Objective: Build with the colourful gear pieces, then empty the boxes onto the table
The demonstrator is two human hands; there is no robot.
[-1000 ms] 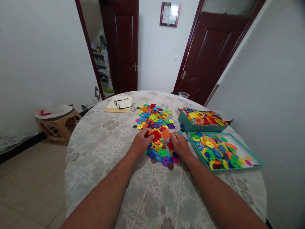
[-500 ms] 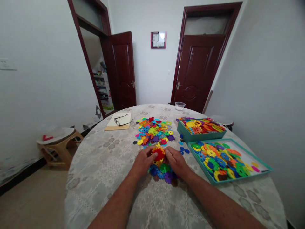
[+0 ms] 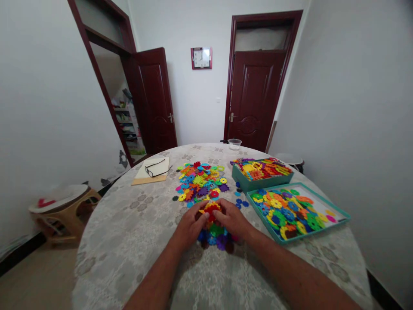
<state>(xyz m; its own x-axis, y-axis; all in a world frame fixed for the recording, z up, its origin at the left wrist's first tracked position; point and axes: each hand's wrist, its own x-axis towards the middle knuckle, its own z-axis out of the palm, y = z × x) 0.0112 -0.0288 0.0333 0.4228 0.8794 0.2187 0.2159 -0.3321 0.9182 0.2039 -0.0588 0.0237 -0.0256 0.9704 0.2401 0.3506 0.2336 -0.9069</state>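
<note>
My left hand (image 3: 190, 226) and my right hand (image 3: 232, 221) are closed together around a small cluster of joined plastic flower-shaped discs (image 3: 211, 211), red and yellow on top. Under and in front of the hands lies a flat patch of blue, green and purple discs (image 3: 214, 239) on the lace tablecloth (image 3: 135, 228). A bigger loose pile of colourful discs (image 3: 199, 180) lies just beyond the hands.
Two teal trays of discs stand to the right, one nearer (image 3: 297, 211) and one farther back (image 3: 261, 170). Glasses on a notebook (image 3: 151, 170) lie at the back left, with a clear plastic cup (image 3: 234, 143) at the far edge. A stool (image 3: 61, 206) stands left of the table.
My hands have come together from either side of the red and yellow disc cluster and now close on it. My head has lifted, showing more of the room.
</note>
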